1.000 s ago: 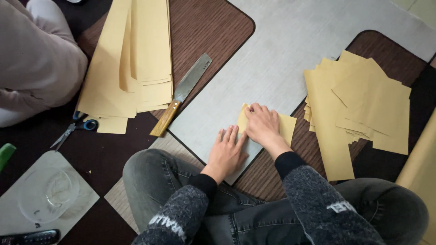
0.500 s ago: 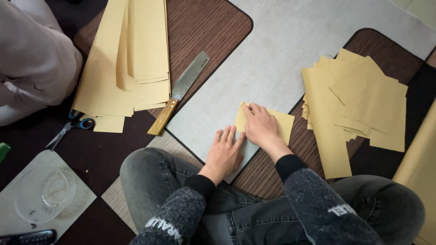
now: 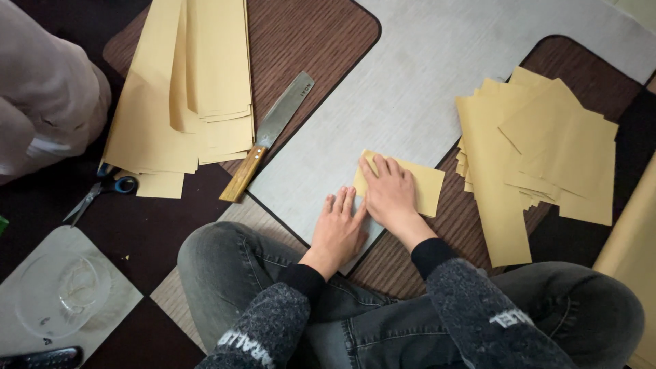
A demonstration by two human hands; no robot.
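Observation:
A small yellow-tan paper sheet (image 3: 425, 186) lies on the grey mat (image 3: 410, 89) in front of my crossed legs. My right hand (image 3: 389, 195) presses flat on its left part, fingers pointing away from me. My left hand (image 3: 339, 229) rests flat on the mat just left of it, touching the right hand's side. Neither hand grips anything.
A pile of cut tan sheets (image 3: 536, 150) lies to the right. Long tan strips (image 3: 188, 89) lie at the upper left. A wooden-handled flat blade (image 3: 270, 133) lies between. Scissors (image 3: 102, 191), a clear glass dish (image 3: 58, 294) and another person's leg (image 3: 41, 102) are at the left.
My hands stay pressed on the paper and mat; they shifted only slightly. The view moved a little.

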